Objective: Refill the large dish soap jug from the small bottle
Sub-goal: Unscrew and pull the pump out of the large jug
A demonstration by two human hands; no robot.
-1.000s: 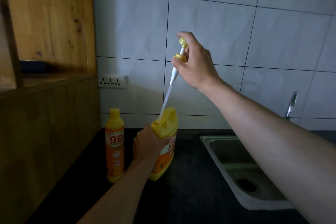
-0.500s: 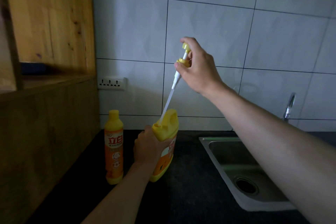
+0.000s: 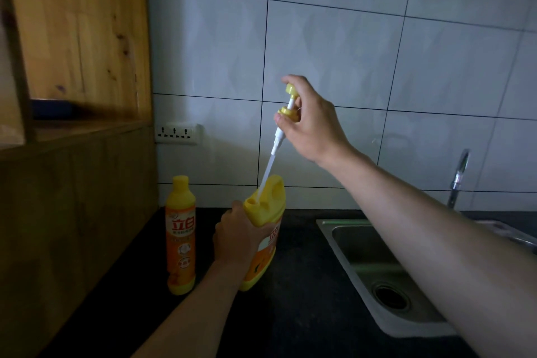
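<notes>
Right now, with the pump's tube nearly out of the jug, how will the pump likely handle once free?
Probably light: the right hand holds the pump up by its fingers alone. The long thin tube may flex or sway. Its tip sits in the mouth of the jug, so it is likely slick and may drip.

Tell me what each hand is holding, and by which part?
The right hand pinches the yellow-and-white plastic pump dispenser at its yellow collar. The left hand grips the large yellow plastic soap jug round its upper body, below the mouth.
</notes>
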